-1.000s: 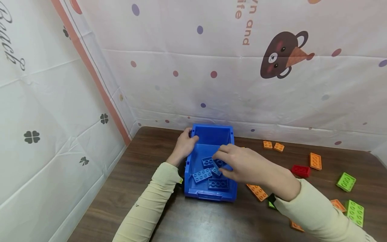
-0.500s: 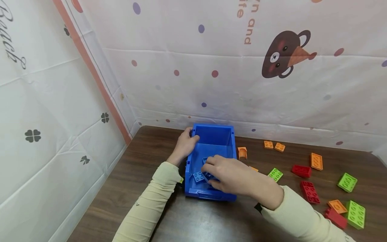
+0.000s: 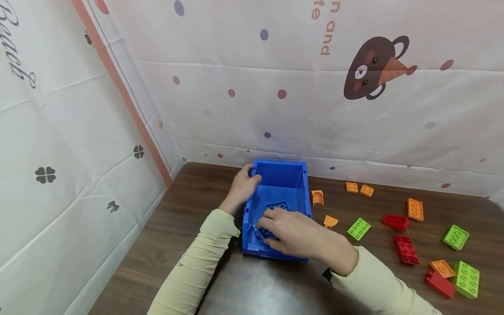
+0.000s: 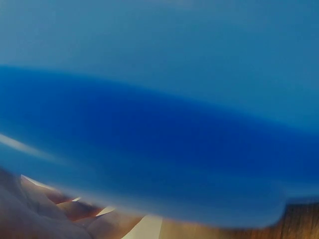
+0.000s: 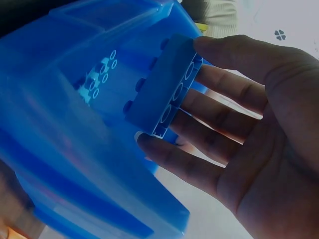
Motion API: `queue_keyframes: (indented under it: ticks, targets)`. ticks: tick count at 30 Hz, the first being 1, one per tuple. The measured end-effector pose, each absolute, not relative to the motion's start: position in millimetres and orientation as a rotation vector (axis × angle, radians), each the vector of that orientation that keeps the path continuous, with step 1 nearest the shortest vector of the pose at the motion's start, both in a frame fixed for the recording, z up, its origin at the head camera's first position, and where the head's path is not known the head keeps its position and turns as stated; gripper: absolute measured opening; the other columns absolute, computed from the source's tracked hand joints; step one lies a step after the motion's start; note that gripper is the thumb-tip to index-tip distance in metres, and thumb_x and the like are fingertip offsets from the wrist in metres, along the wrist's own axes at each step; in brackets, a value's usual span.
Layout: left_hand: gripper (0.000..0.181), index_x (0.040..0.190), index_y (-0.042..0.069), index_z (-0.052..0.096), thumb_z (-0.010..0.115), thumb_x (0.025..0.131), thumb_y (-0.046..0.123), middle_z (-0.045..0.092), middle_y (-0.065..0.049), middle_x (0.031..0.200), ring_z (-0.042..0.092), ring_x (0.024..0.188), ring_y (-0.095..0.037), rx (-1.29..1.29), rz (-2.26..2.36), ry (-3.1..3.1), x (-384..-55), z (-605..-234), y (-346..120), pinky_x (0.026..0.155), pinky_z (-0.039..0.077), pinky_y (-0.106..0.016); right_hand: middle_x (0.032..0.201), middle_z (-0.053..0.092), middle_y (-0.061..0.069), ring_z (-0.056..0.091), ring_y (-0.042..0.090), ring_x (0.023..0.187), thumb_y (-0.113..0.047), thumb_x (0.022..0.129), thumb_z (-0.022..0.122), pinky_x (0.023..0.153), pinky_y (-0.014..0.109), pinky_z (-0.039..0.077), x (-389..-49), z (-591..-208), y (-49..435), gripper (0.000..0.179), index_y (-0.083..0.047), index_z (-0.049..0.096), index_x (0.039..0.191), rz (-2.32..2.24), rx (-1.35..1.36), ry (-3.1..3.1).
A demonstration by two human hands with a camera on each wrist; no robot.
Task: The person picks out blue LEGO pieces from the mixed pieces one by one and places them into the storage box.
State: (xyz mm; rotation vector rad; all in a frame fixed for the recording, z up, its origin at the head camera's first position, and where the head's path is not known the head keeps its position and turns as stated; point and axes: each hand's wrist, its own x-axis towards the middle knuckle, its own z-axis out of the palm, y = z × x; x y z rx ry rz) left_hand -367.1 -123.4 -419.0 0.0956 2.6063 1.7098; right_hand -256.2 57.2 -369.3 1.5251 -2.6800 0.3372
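Observation:
A blue plastic bin (image 3: 280, 174) sits on the table, and my left hand (image 3: 242, 189) grips the rim of its left wall, thumb on the inner side. Only fingers (image 4: 99, 219) of that hand show under the bin's wall in the left wrist view. Over the bin's front part, my right hand (image 3: 289, 232) pinches a blue building brick (image 5: 162, 89) between thumb and fingers, its hollow underside toward the palm. Another blue brick (image 3: 278, 204) lies on the bin floor behind the right hand. A studded blue brick (image 5: 97, 77) also shows inside the bin in the right wrist view.
Right of the bin lie loose bricks: orange ones (image 3: 415, 209), green ones (image 3: 467, 279) and red ones (image 3: 406, 250). An orange arch piece (image 3: 317, 198) stands close beside the bin's right wall. A printed white cloth (image 3: 220, 113) hangs behind the table (image 3: 252, 284).
My right hand has moved left and toward the front of the bin, lower over the bricks. The left hand keeps its grip on the bin wall.

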Motion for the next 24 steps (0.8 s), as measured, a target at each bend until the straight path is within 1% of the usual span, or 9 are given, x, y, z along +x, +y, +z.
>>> queue_keyframes:
  ticks: [9, 14, 18, 24]
  targets:
    - [0.053, 0.154, 0.002, 0.046, 0.053, 0.105, 0.018, 0.059, -0.021, 0.144, 0.061, 0.124, -0.038, 0.094, 1.720, 2.603, -367.4, -419.4, -123.9, 0.102, 0.052, -0.061, 0.112, 0.072, 0.005, 0.067, 0.017, 0.098, -0.020, 0.096, 0.081, 0.086, 0.036, 0.061, -260.1, -377.1, 49.7, 0.032, -0.008, 0.072, 0.124, 0.345, 1.507, -2.772]
    - [0.054, 0.155, 0.002, 0.045, 0.053, 0.105, 0.018, 0.058, -0.022, 0.145, 0.060, 0.126, -0.039, 0.091, 1.734, 2.587, -367.1, -419.4, -123.5, 0.103, 0.051, -0.063, 0.114, 0.072, 0.006, 0.068, 0.020, 0.100, -0.020, 0.097, 0.080, 0.088, 0.038, 0.061, -264.2, -382.2, 47.6, 0.032, -0.007, 0.072, 0.125, 0.350, 1.492, -2.802]
    - [0.054, 0.156, 0.002, 0.045, 0.053, 0.105, 0.018, 0.057, -0.021, 0.146, 0.059, 0.127, -0.038, 0.092, 1.732, 2.586, -366.8, -419.2, -123.8, 0.104, 0.050, -0.062, 0.111, 0.072, 0.006, 0.068, 0.018, 0.098, -0.018, 0.097, 0.080, 0.086, 0.037, 0.061, -266.8, -386.5, 46.6, 0.030, -0.007, 0.072, 0.123, 0.348, 1.508, -2.803]
    - [0.053, 0.155, 0.002, 0.046, 0.053, 0.105, 0.018, 0.058, -0.020, 0.145, 0.060, 0.125, -0.037, 0.097, 1.730, 2.591, -366.6, -419.3, -124.8, 0.103, 0.051, -0.061, 0.102, 0.069, 0.003, 0.065, 0.015, 0.091, -0.016, 0.095, 0.081, 0.080, 0.033, 0.061, -269.4, -391.8, 43.3, 0.025, -0.008, 0.073, 0.117, 0.309, 1.518, -2.773]
